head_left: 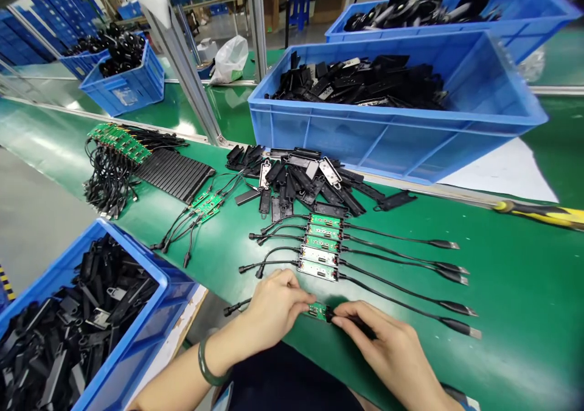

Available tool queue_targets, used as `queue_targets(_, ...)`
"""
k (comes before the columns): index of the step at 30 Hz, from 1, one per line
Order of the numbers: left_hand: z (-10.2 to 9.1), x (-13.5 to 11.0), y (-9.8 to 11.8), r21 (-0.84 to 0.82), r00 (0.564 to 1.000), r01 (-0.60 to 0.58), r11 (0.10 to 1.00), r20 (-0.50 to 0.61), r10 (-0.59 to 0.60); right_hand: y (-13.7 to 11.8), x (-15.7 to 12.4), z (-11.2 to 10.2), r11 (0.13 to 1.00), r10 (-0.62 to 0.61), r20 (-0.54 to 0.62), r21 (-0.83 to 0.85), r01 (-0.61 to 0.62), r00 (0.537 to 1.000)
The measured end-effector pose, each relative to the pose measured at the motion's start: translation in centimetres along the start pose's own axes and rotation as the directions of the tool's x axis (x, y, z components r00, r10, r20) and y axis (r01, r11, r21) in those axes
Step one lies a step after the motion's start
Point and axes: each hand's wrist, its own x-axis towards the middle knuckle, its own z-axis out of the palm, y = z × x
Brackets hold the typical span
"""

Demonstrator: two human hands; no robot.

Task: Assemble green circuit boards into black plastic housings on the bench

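A small green circuit board (318, 310) lies between my hands near the front edge of the bench. My left hand (276, 304) pinches its left end, and a black lead with a plug (235, 307) sticks out beyond that hand. At the board's right end, the thumb and fingers of my right hand (381, 329) are closed on the black cable; most of this cable is hidden by the hand. Just beyond is a row of several boards seated in black housings (319, 270), with short leads to the left and USB cables (456, 326) to the right.
Loose black housings (301, 180) are heaped behind the row. Bare wired boards (207, 204) and a stack of boards with bundled cables (118, 143) lie left. Blue bins (387, 134) stand behind; another bin (150, 265) is at left front. A yellow-black screwdriver (542, 211) lies right.
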Motion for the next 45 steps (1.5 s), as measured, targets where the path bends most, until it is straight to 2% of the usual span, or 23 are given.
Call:
queue_targets(5, -0.1, 0.0, 0.1, 0.004, 1.0, 0.004, 1.0, 0.015, -0.004, 0.6, -0.3, 0.1, 0.989, -0.135, -0.02, -0.056, 0.134, 0.991)
queue_targets(9, -0.3, 0.0, 0.3, 0.0, 1.0, 0.001, 1.0, 0.028, -0.001, 1.3, -1.0, -0.4, 0.963, -0.242, 0.085, -0.104, 0.25, 0.967)
queue_targets(17, -0.1, -0.1, 0.2, 0.016, 0.999, -0.014, 1.0, 0.03, 0.014, 1.4, -1.2, -1.1, 0.904, -0.307, 0.187, -0.25, 0.347, 0.933)
queue_targets(21, 0.0, -0.1, 0.2, 0.031, 0.999, -0.026, 0.999, 0.03, 0.025, 0.6, -1.1, -1.3, 0.823, -0.366, 0.25, -0.362, 0.438, 0.896)
queue_targets(27, 0.2, -0.2, 0.0, 0.038, 0.999, -0.046, 0.998, 0.0, 0.046, -0.6, -1.1, -0.8, 0.752, -0.369, 0.268, -0.477, 0.456, 0.89)
queue_targets(32, 0.2, -0.2, 0.0, 0.052, 0.998, -0.058, 0.997, 0.009, 0.058, -0.1, -1.2, -0.8, 0.74, -0.373, 0.264, -0.494, 0.457, 0.889)
queue_targets(36, 0.2, -0.1, 0.0, 0.057, 0.998, -0.058, 0.997, 0.009, 0.058, 0.2, -1.5, -0.7, 0.779, -0.339, 0.265, -0.459, 0.427, 0.903)
queue_targets(41, 0.0, -0.2, 0.1, 0.07, 0.998, -0.062, 0.996, 0.017, 0.061, 0.1, -1.8, -0.1, 0.784, -0.407, 0.237, -0.406, 0.47, 0.882)
queue_targets(45, -0.1, -0.1, 0.0, 0.058, 0.998, -0.056, 0.997, 0.021, 0.055, 0.7, -1.0, -0.1, 0.891, -0.331, 0.151, -0.276, 0.362, 0.931)
